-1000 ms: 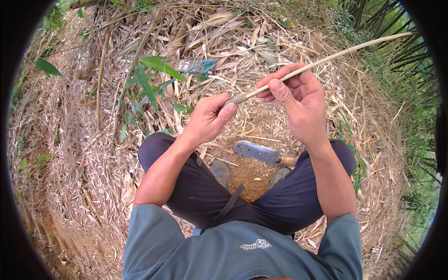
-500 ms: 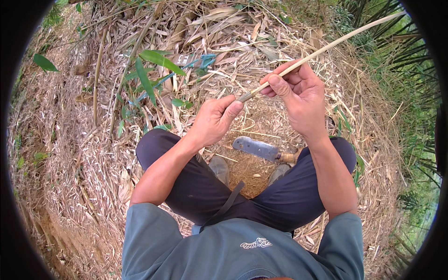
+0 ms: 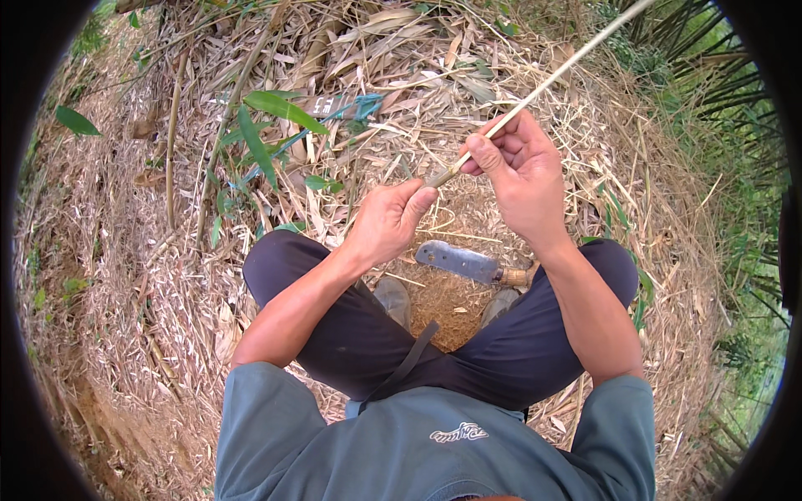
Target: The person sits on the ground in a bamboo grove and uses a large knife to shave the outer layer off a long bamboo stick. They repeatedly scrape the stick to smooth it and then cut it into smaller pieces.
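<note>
Nearest me, along the bottom of the frame, is a teal shirt [image 3: 393,455], then dark trousers [image 3: 351,363] with the knees spread. Just left of centre, the left hand [image 3: 386,219] is curled tightly round the lower end of a thin stick [image 3: 560,72] — the right hand [image 3: 526,175], right of centre, pinches it higher up, thumb against fingers. The stick slants to the top edge. Below, mid-frame, a knife [image 3: 458,260] lies beyond the shoes [image 3: 393,301]. Farther off — upper left — green leaves [image 3: 286,110] show near a blue cord [image 3: 366,107].
</note>
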Motion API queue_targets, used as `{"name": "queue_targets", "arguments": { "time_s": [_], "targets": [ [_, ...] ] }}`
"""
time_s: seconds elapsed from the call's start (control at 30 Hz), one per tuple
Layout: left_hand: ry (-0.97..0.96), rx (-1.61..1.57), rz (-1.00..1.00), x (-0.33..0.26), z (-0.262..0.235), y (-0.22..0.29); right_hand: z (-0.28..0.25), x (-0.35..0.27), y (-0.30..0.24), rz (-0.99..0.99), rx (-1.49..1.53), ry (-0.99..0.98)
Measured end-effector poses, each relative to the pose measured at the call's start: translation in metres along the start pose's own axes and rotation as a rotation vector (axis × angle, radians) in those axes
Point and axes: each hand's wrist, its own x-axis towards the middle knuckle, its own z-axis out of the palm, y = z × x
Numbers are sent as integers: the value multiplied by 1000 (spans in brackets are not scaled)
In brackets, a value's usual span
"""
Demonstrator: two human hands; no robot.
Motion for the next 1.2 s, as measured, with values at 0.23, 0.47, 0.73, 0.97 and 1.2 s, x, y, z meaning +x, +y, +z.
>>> {"name": "queue_targets", "arguments": {
  "time_s": [0.23,0.47,0.73,0.97,1.2],
  "targets": [
    [79,2,34,17,-23,22,-6,11,-18,-245,120,180],
    [948,-265,48,-32,-153,13,-25,8,-5,3,16,7],
    [971,-85,-409,-157,-171,51,23,-13,48,-165,-604,-807],
    [527,41,-361,-171,-131,-14,119,-1,69,-413,-734,-1221],
    [620,-299,-549,-215,-125,-78,163,-36,119,-225,-751,-1178]
  ]
}}
